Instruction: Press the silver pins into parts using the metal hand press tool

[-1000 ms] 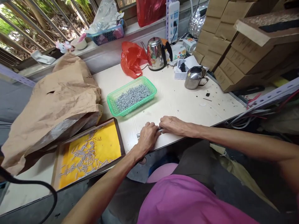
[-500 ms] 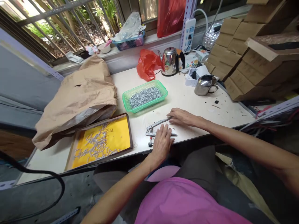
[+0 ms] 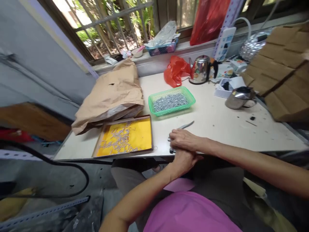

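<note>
On the table's front part lies a metal hand tool with long lever arms (image 3: 186, 125); one arm points up to the right, and the rest is mostly covered by my hands. My right hand (image 3: 183, 139) lies across the tool and over my left hand, its fingers curled down and together; what they grip is hidden. Beneath it, my left hand (image 3: 182, 162) rests at the table edge, thumb out to the right, its other fingers hidden. A small black end of the tool (image 3: 172, 150) shows left of my hands.
A green basket (image 3: 150, 103) of small metal pins stands behind. To the left, a brown-rimmed tray (image 3: 152, 137) with a yellow lining holds scattered pins, beside a large paper bag (image 3: 113, 88). Further back are a red plastic bag (image 3: 176, 71), a kettle (image 3: 200, 71), a steel pot (image 3: 236, 99) and cartons (image 3: 277, 64).
My right hand has left the tool's upper arm and come over my left hand, now covering its fingers. The view has turned left, so the table things appear further right.
</note>
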### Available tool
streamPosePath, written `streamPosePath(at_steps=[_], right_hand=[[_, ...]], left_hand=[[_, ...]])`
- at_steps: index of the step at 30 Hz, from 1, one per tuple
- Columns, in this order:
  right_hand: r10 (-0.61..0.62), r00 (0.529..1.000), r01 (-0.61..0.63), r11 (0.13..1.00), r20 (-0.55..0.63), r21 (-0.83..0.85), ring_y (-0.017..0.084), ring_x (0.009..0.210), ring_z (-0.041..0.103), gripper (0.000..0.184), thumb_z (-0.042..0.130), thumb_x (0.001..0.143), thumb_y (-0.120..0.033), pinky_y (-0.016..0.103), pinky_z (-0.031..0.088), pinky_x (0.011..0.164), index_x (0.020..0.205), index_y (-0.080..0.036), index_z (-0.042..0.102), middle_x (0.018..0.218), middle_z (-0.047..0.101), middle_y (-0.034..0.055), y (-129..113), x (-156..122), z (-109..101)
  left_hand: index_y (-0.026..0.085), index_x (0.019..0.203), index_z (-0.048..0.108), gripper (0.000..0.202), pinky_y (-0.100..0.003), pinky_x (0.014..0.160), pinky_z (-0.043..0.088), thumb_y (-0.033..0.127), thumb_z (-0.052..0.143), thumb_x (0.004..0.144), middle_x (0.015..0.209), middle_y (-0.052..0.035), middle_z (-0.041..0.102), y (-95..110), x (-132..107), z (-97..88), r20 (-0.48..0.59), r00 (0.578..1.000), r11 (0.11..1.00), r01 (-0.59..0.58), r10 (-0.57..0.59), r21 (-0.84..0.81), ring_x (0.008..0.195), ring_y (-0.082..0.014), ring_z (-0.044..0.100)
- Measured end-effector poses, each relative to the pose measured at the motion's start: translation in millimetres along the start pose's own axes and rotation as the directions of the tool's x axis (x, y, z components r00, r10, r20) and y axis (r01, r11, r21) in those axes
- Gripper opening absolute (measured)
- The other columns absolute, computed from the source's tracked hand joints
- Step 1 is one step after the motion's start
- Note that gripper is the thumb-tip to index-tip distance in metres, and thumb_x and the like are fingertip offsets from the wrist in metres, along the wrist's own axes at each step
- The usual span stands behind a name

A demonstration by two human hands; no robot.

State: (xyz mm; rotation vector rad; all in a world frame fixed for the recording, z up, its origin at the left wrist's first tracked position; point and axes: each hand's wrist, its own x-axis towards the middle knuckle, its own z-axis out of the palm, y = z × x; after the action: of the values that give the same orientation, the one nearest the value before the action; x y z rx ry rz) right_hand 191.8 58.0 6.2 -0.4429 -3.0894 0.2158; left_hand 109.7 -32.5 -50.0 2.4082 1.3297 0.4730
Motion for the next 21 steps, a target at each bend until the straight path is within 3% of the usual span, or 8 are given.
streamPosePath(at_steps=[3, 12, 15, 17, 19, 21], right_hand=[[-0.062, 0.997, 0.064, 0.997, 0.048, -0.043, 0.021, 0.085, 0.045, 0.013, 0.063, 0.081, -0.017, 0.033, 0.033, 0.07, 0.069, -0.018, 0.065, 0.087, 0.056, 0.0081, -12, 10, 7], [-0.129, 0.99, 0.134, 0.985, 0.048, -0.104, 0.021, 0.079, 0.055, 0.016, 0.057, 0.078, -0.003, 0.035, 0.041, 0.075, 0.082, -0.016, 0.064, 0.086, 0.061, 0.0084, -14, 23, 25], [-0.133, 0.991, 0.134, 0.989, -0.024, 0.063, 0.017, 0.073, 0.057, 0.02, 0.048, 0.085, -0.003, 0.031, 0.045, 0.07, 0.083, -0.017, 0.062, 0.083, 0.062, 0.0055, -22, 26, 20], [-0.075, 0.979, 0.122, 0.962, -0.191, 0.243, 0.015, 0.071, 0.058, 0.021, 0.042, 0.092, -0.009, 0.027, 0.046, 0.065, 0.088, -0.019, 0.06, 0.083, 0.062, 0.004, -26, 30, 7], [0.041, 0.902, 0.127, 0.927, -0.431, 0.354, 0.014, 0.074, 0.06, 0.019, 0.04, 0.096, -0.018, 0.027, 0.049, 0.067, 0.094, -0.021, 0.059, 0.086, 0.064, 0.0039, -27, 34, -18], [0.176, 0.747, 0.091, 0.929, -0.641, 0.36, 0.016, 0.079, 0.062, 0.016, 0.044, 0.095, -0.026, 0.03, 0.052, 0.073, 0.099, -0.022, 0.06, 0.089, 0.066, 0.0043, -20, 40, -49]], left_hand=[[0.011, 0.129, 0.053, 0.053, -0.053, 0.105, 0.037, 0.047, 0.051, 0.09, 0.126, -0.0184, 0.059, -3, -5, 6.6, -0.012, 0.999, 0.999, -0.039, 0.039, 0.006, 0.125, -0.0371, 0.048], [0.014, 0.14, 0.041, 0.063, -0.054, 0.104, 0.035, 0.052, 0.045, 0.091, 0.13, -0.0176, 0.057, -9, -12, 10.0, -0.039, 0.995, 0.992, -0.086, 0.09, 0.087, 0.126, -0.038, 0.047], [0.013, 0.138, 0.043, 0.061, -0.05, 0.103, 0.038, 0.053, 0.044, 0.091, 0.125, -0.0155, 0.06, -9, -12, 11.9, -0.029, 0.993, 0.99, -0.11, 0.113, 0.091, 0.124, -0.0361, 0.049], [0.013, 0.137, 0.042, 0.061, -0.043, 0.103, 0.04, 0.054, 0.042, 0.092, 0.127, -0.0156, 0.059, -7, -11, 9.9, -0.057, 0.987, 0.986, -0.146, 0.151, 0.086, 0.123, -0.0317, 0.05], [0.014, 0.135, 0.044, 0.057, -0.037, 0.102, 0.042, 0.052, 0.042, 0.093, 0.132, -0.0156, 0.055, -6, -12, 1.1, -0.104, 0.973, 0.977, -0.196, 0.204, 0.087, 0.123, -0.0276, 0.049], [0.015, 0.129, 0.051, 0.048, -0.037, 0.1, 0.044, 0.046, 0.045, 0.093, 0.129, -0.0153, 0.056, -11, -15, -17.5, -0.153, 0.969, 0.978, -0.179, 0.195, 0.109, 0.12, -0.0265, 0.051]])
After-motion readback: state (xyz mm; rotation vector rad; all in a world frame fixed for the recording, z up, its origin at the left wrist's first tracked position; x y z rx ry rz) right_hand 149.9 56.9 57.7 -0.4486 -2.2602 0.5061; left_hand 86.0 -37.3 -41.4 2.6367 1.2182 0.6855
